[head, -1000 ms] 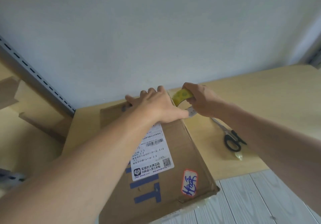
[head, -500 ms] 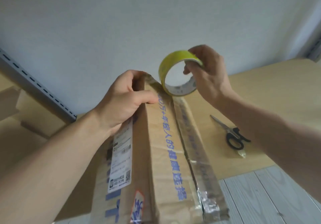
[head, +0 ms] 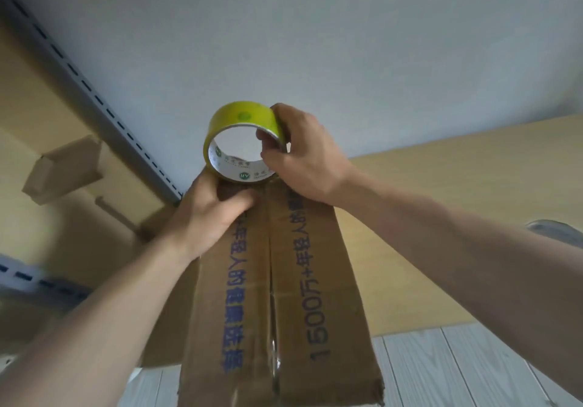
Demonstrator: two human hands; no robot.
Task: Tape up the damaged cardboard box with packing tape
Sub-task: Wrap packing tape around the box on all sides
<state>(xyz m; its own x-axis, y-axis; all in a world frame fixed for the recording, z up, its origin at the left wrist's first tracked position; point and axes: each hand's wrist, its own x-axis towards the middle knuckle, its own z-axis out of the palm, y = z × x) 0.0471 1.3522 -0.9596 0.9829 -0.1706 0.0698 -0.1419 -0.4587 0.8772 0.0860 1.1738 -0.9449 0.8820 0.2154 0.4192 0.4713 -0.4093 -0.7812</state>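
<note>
The box (head: pixel 312 280) is tipped up on the table (head: pixel 457 185), one long face turned toward the person, its near end hanging out past the table edge over the pale plank floor (head: pixel 441 368). That face is two flaps meeting at a seam (head: pixel 270 280) down the middle, with blue print running along each flap. Near the close end of the seam there is a glossy strip, clear tape by the look of it, and the cardboard at that end is ragged at the corners.

The left hand (head: pixel 205 214) grips the far left corner of the box: the fingers curl over the far edge out of sight, and the thumb lies flat across the left flap, reaching almost to the seam.

The right hand (head: pixel 303 160) holds the tape roll (head: pixel 243 116) at the far end of the box, right above the seam. The thumb hooks into the core and the fingers wrap over the yellow outside, so the roll is pinched firmly between them. The bottom of the roll touches the box edge, just beside the left thumb. I cannot tell whether any tape has been pulled off it.

Behind is a plain white wall, with a slotted rail (head: pixel 104 106) slanting down to the left and some cardboard pieces (head: pixel 63 170) beyond it, all blurred
</note>
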